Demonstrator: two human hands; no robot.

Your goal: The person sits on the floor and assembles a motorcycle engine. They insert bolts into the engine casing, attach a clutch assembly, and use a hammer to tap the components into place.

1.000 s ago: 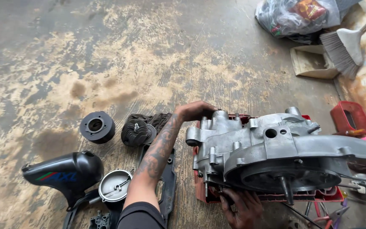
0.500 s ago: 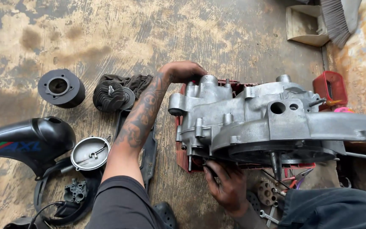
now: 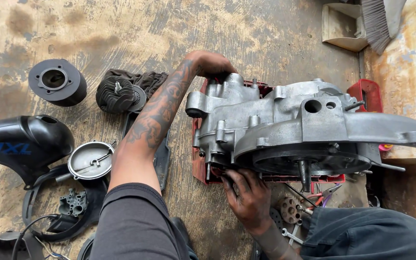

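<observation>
Left hand [image 3: 213,62] over far top edge of aluminium engine crankcase [image 3: 285,125], fingertips hidden behind casting, grip unreadable. Right hand [image 3: 246,195] at near lower edge, fingers curled on rim. One crankcase on red tray [image 3: 199,163]. One black cylinder [image 3: 56,82], one round chrome cover [image 3: 90,160].

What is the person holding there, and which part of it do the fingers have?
Both hands are on the grey engine casing: the left hand over its far top corner, the right hand with fingers at its near bottom edge.
</observation>
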